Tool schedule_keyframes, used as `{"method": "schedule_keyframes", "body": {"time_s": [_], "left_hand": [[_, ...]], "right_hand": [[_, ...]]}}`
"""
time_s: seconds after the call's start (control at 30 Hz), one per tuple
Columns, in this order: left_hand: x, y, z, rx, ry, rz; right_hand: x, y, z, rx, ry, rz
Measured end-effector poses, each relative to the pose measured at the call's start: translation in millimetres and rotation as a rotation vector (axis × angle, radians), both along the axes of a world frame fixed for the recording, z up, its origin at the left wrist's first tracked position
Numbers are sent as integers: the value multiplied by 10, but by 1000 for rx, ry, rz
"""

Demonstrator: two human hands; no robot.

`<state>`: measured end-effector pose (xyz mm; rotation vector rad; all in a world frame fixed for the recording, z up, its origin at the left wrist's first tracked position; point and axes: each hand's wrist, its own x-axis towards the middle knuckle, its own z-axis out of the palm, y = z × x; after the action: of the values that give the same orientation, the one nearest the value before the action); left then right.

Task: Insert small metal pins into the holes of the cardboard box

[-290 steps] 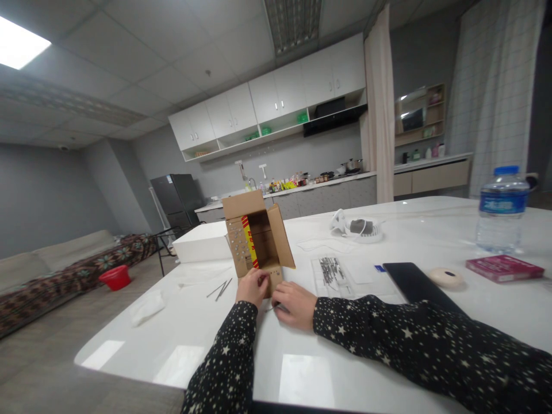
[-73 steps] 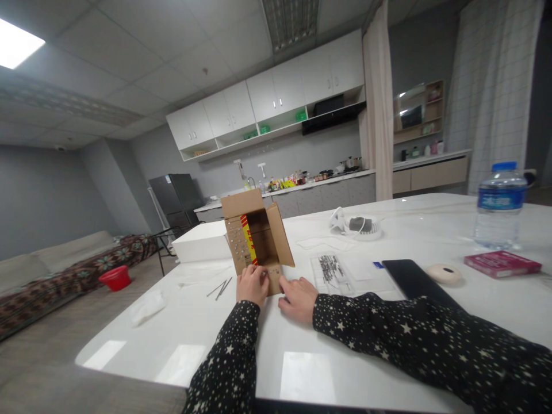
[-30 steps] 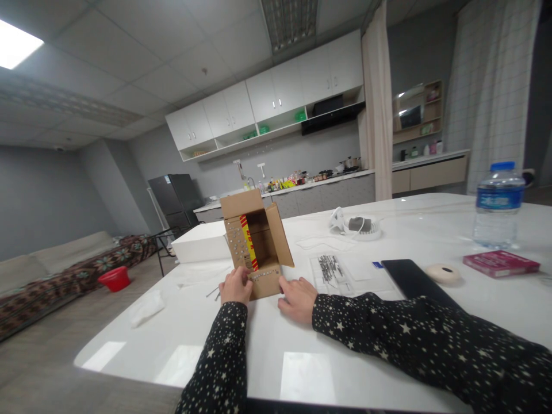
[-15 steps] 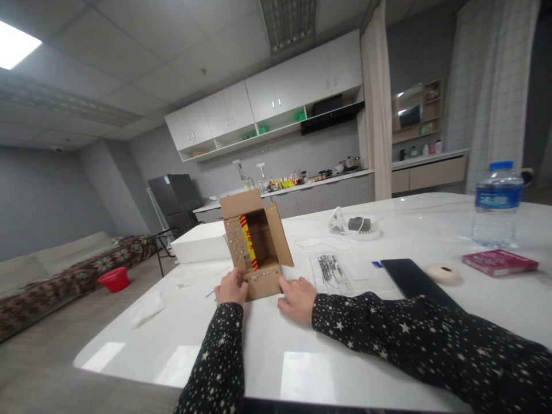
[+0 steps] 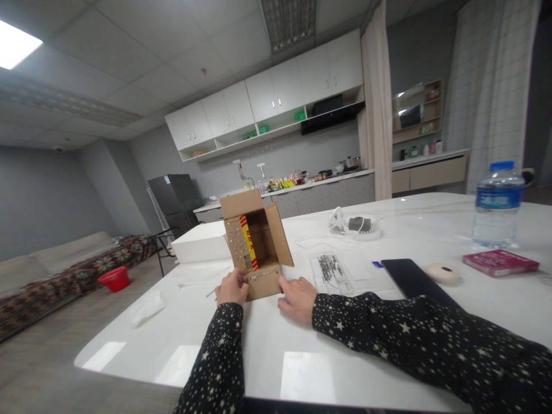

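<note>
A small cardboard box (image 5: 264,233) stands on the white table with its opening facing me and its flaps spread. Rows of tiny silvery dots run along its left and lower flaps, and yellow-and-red tape crosses the left one. My left hand (image 5: 232,287) is closed on the lower left corner, its fingers bent over the edge. A thin rod-like tip shows just left of that hand; whether it is held I cannot tell. On the opposite side, my right hand (image 5: 299,298) grips the lower flap's right edge with curled fingers; its thumb is mostly hidden.
Right of the box lie a clear case of small metal pieces (image 5: 331,273), a black phone (image 5: 416,282), a round cream-coloured case (image 5: 443,273) and a magenta box (image 5: 500,263). A water bottle (image 5: 495,210) stands beyond. Crumpled tissue (image 5: 147,309) and a white box (image 5: 202,244) are leftward.
</note>
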<state>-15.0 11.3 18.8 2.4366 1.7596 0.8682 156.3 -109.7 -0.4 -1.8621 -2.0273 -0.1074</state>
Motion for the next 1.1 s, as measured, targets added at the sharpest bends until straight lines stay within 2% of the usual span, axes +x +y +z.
{"method": "schedule_keyframes", "body": {"time_s": [1.1], "left_hand": [[49, 12, -18, 22, 28, -64]], "right_hand": [[-11, 3, 3, -5, 7, -3]]}}
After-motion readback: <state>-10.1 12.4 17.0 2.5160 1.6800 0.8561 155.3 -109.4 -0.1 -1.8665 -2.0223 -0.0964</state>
